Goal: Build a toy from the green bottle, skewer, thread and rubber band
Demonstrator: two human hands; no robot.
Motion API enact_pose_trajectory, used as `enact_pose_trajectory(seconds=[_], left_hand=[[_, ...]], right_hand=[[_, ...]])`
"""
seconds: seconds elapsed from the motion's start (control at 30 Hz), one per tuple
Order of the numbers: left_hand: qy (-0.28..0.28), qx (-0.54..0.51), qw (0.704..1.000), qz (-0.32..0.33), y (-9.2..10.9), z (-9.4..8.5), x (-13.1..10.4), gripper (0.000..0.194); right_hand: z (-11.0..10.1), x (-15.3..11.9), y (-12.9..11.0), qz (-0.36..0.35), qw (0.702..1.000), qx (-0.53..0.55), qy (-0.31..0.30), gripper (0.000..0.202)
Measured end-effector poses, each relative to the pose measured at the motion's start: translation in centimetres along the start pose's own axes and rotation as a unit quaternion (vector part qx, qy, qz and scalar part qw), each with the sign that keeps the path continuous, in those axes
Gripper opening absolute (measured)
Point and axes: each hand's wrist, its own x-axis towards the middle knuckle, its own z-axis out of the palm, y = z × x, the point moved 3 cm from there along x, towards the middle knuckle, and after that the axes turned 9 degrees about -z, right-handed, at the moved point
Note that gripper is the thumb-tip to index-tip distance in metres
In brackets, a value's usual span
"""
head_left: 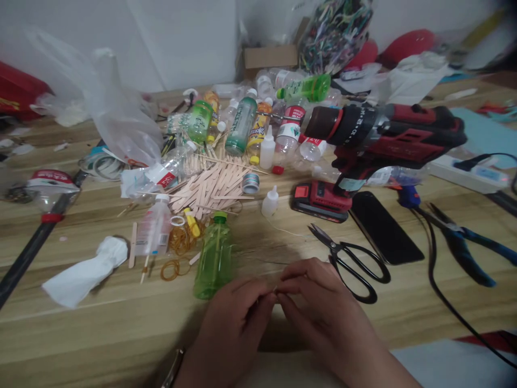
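In the head view, the left hand (244, 312) and right hand (319, 302) met at the near edge of the wooden table (291, 328), fingertips pinched nearly closed around 1 tiny item (275, 290), too small to identify. The green bottle (214, 258) stood just beside the left hand, while 1 pair of black-handled scissors (343, 256) lay near the right hand. Beyond them were 1 red-and-black drill (379, 140), 1 dark phone (385, 226) and a heap of wooden sticks (214, 186).
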Motion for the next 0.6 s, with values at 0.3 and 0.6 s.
enact_pose_trajectory(seconds=[0.3, 0.6], left_hand=[[-0.131, -0.146, 0.972, -0.128, -0.4, -0.2, 0.5, 0.021], [-0.065, -0.042, 0.993, -0.089, -0.1, -0.6, 0.2, 0.024]], right_hand=[[-0.4, -0.1, -0.9, -0.155, 0.986, -0.050, -0.046, 0.015], [-1.0, 0.3, -0.2, -0.047, 0.999, 0.013, -0.023, 0.018]])
